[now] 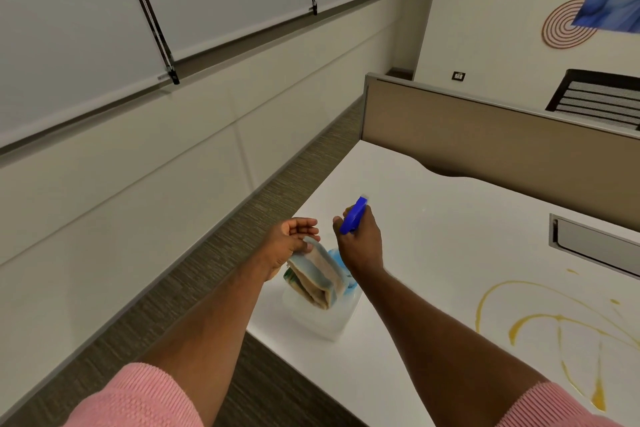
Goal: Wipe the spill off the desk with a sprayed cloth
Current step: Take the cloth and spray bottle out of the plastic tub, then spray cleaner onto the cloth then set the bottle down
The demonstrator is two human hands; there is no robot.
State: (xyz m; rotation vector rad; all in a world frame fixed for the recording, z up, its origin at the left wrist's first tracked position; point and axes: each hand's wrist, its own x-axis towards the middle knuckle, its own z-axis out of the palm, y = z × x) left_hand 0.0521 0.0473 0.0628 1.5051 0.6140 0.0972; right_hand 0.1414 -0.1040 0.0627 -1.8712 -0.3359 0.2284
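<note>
Item one: spray bottle (322, 315), clear plastic body with a blue trigger head (353, 217), standing on the white desk (433, 253) near its left corner. The right hand (358, 246) is wrapped around the neck just under the head, fingers closed on it, forefinger side up by the trigger. The body below the grip looks pale and see-through; a blue tint shows at the shoulder, but the liquid level cannot be told through the blur. Item two: folded cloth (318, 276), beige with blue-green edging, pinched at its upper corner between thumb and fingers of the left hand (292, 241); the remaining fingers are spread loose. The cloth hangs down from that pinch, just left of the right hand's grip and in front of the bottle body, partly covering it; contact between cloth and bottle cannot be told. Item three: spill (554, 322), yellow-orange liquid in thin looping streaks and small pools on the desk, well to the right of both grips and nearer the wearer. Both forearms are bare below pink sleeves (138, 399).
</note>
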